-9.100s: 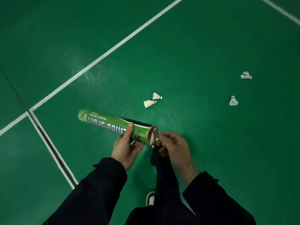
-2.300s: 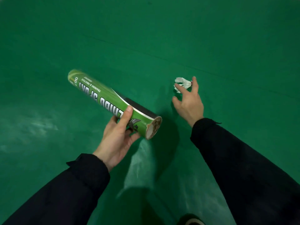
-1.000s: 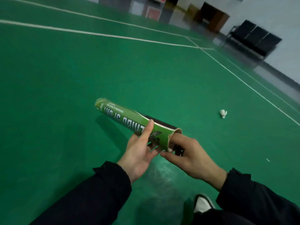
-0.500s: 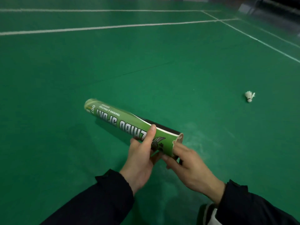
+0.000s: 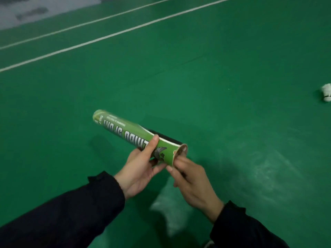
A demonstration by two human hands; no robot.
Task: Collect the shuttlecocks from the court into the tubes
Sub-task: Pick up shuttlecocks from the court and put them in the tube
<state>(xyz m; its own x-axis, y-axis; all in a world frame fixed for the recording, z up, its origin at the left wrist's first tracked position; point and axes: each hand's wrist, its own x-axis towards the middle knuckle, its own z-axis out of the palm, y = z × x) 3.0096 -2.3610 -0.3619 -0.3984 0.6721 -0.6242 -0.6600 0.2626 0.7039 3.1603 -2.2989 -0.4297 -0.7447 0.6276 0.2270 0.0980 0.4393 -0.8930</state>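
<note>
Left hand [image 5: 138,169] gripping green tube [image 5: 136,136] mid-frame; right hand [image 5: 191,178] fingers curled at tube's open end, contents unclear. Lone shuttlecock [image 5: 326,92] on floor, far right.

Green court floor [image 5: 232,59] w/ white lines [image 5: 111,35]

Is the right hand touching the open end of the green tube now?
Touching. In the head view, the right hand has its fingers against the rim of the green tube at its open end; no gap shows there.
</note>
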